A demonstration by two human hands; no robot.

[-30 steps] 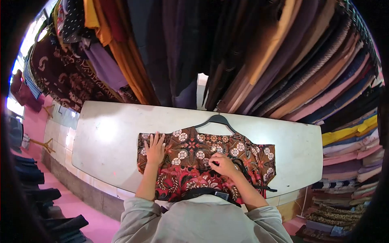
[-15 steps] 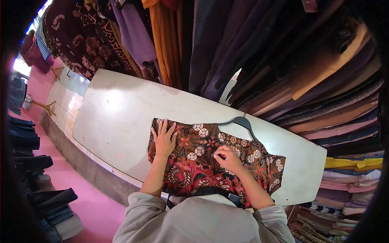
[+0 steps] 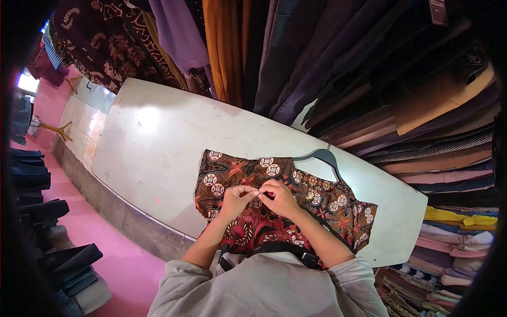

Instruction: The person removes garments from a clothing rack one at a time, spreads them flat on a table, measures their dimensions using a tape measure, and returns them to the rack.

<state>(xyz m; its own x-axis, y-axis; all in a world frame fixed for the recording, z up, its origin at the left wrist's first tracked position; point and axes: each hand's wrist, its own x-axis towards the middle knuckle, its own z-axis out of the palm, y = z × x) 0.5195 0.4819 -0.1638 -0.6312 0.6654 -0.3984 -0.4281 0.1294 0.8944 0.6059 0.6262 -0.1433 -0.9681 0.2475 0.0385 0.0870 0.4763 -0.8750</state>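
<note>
A brown and red patterned garment [image 3: 232,168] lies spread on the white table, with a dark hanger [image 3: 323,155] in its neck opening. Over the middle of the garment, my left hand [image 3: 238,201] is pinched, its fingertips meeting those of my right hand [image 3: 279,198], which is pinched too. Whatever lies between the fingertips is too small to make out. The garment's lower part is hidden by my forearms and body.
The white table [image 3: 158,158] runs from left to right. Hanging clothes [image 3: 227,47] crowd its far side. Folded clothes are stacked [image 3: 459,238] at the right. Dark folded garments [image 3: 68,264] stand at the lower left, beside a pink floor [image 3: 127,264].
My left hand has left the garment's left shoulder area, where it lay spread, and moved right to meet my right hand. My right hand has shifted slightly left. The view has turned.
</note>
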